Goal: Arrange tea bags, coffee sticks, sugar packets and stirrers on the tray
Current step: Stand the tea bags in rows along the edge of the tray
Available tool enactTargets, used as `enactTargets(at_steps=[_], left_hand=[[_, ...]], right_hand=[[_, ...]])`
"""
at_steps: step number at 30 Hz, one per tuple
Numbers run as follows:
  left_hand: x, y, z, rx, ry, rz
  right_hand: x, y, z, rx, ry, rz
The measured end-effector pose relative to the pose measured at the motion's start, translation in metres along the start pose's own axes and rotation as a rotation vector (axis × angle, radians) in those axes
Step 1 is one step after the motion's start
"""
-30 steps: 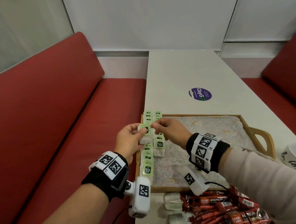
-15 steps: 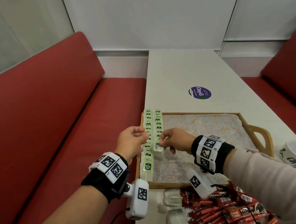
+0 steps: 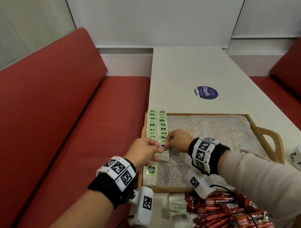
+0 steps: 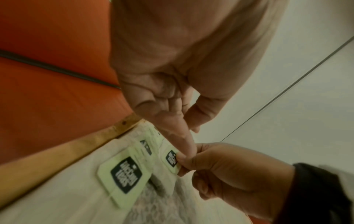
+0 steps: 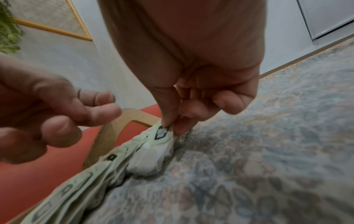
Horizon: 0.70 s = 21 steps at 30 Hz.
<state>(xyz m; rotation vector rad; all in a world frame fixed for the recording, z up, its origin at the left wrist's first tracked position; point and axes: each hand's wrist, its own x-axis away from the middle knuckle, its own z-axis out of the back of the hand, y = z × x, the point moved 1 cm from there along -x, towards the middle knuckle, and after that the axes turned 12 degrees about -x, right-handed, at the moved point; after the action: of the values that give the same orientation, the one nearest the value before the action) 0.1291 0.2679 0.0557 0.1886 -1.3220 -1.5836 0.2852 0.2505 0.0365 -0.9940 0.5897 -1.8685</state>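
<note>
Low over the tray [image 3: 199, 187], right hand [image 3: 178, 141] pinches a tea bag [image 3: 164, 152]; left hand [image 3: 143, 153] hovers loosely curled.

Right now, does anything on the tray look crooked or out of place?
Mostly tidy. The tea bags lie in two straight rows along the tray left edge. Only the newest tea bag, pinched by the right hand, sits slightly askew and crumpled.

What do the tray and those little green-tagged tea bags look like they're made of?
The tray looks like pale wood with a smooth finish: warm tan rim, cut-out handle. Its floor appears to be lined with a floral patterned sheet, cloth or paper. The tea bags look like soft, crinkled white filter paper with matte green card tags.
</note>
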Motion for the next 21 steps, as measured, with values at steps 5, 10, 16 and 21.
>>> enactTargets(at_steps=[5, 10, 16, 21], left_hand=[[-0.001, 0.002, -0.008, -0.11, -0.116, 0.045], [-0.002, 0.001, -0.014, -0.135, -0.152, 0.092], [0.01, 0.001, -0.013, -0.144, -0.157, 0.043], [0.033, -0.007, -0.013, -0.132, -0.129, -0.001]], right_hand=[[-0.002, -0.005, 0.0, 0.057, 0.039, 0.027], [-0.001, -0.007, -0.002, 0.103, 0.052, 0.038], [0.014, -0.008, 0.004, 0.04, 0.093, 0.09], [0.049, -0.008, 0.006, -0.009, 0.07, 0.162]])
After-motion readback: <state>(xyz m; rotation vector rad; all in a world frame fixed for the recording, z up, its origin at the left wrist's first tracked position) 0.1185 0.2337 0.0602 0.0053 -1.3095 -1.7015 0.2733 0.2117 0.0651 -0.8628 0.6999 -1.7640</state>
